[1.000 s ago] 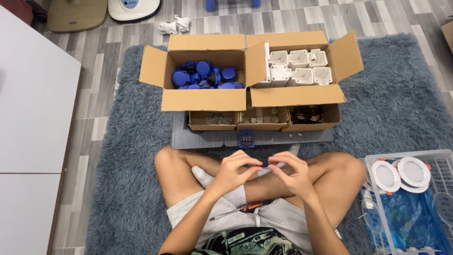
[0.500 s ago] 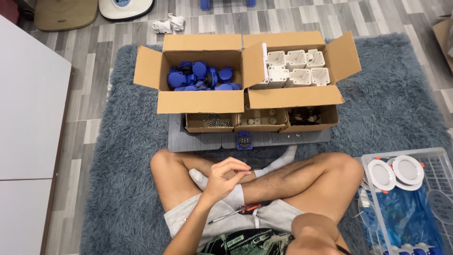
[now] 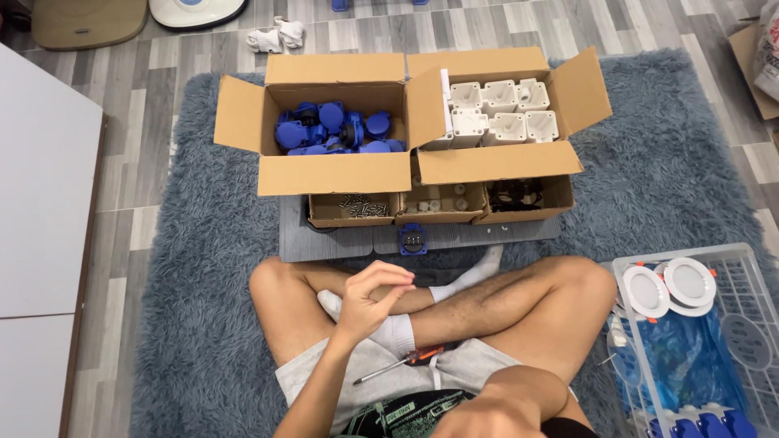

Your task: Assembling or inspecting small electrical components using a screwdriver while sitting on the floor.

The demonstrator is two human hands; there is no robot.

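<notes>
My left hand [image 3: 369, 296] hovers above my crossed legs, fingers curled and pinched together on something too small to make out. My right hand is out of view; a screwdriver [image 3: 399, 364] lies in my lap.

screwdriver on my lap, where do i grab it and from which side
Probably by the orange-and-black handle of the screwdriver, coming down from above with the left hand hovering nearby. It lies flat on the shorts, thin shaft pointing lower left, handle the thicker end.
</notes>
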